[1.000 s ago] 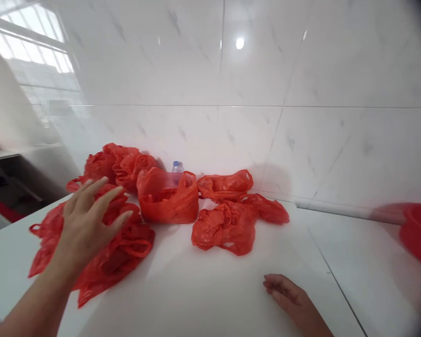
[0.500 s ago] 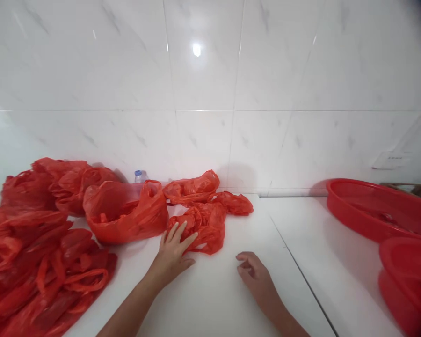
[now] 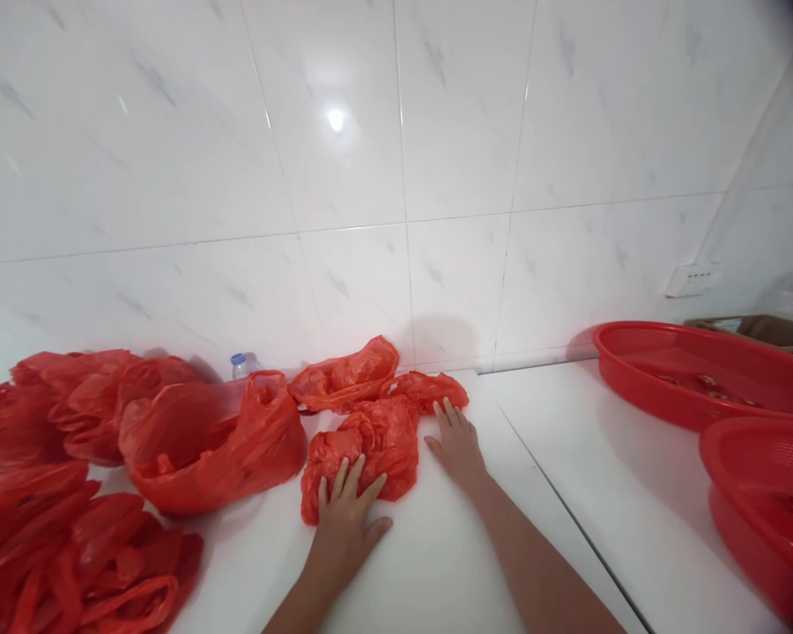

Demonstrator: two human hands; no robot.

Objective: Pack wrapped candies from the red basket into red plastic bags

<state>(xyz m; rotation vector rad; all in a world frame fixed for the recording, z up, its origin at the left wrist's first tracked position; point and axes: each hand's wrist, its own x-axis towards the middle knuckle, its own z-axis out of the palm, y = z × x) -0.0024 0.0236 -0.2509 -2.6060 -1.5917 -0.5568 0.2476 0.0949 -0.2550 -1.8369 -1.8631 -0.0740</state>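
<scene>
Crumpled red plastic bags [image 3: 389,440] lie in a small heap on the white table [image 3: 423,563]. My left hand [image 3: 347,519] rests its spread fingertips on the near edge of this heap. To the right, my right hand [image 3: 458,443] reaches out with fingers apart, the tips at the front edge of a smaller crumpled red bag [image 3: 436,387]. Behind the heap, against the wall, is another loose red bag [image 3: 350,374]. Just left of it stands an opened red bag [image 3: 211,458] with red stuff inside that I cannot make out.
A large pile of red bags [image 3: 85,563] covers the left side. A clear bottle with a blue cap [image 3: 239,361] stands by the tiled wall. Two red plastic baskets [image 3: 634,387] are on the right, with a brown box [image 3: 773,330] behind. A seam runs along the table.
My right hand has moved forward from the bare table to the small bag and its curled fingers have opened. My left hand stays on the heap. The view has tilted and shifted.
</scene>
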